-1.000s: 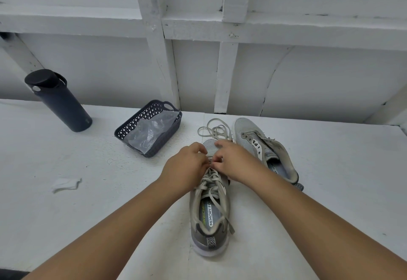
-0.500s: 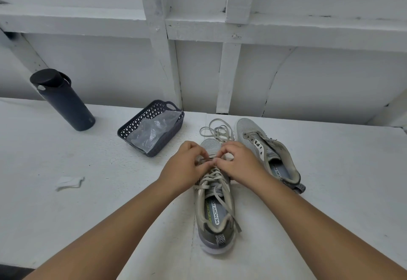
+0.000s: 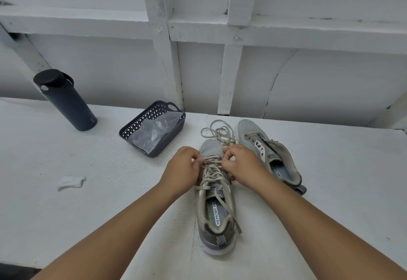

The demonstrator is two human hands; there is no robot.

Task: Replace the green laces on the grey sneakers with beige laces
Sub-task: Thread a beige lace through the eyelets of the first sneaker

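Left of the near grey sneaker (image 3: 217, 211) on the white table (image 3: 66, 213) sit a dark perforated basket (image 3: 141, 125) holding clear plastic, a dark bottle (image 3: 66, 101) and a paper scrap (image 3: 70, 183); the second sneaker (image 3: 264, 150) lies just right. Both forearms reach forward; the left hand (image 3: 182, 169) and right hand (image 3: 242, 165) pinch the flat beige lace (image 3: 211, 174) over the near sneaker's front eyelets.

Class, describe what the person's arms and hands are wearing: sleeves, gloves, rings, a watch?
Both forearms are bare to the frame's edge: no sleeves in view. The left hand and right hand wear no gloves. No watch, bracelet or ring shows on the visible sides.
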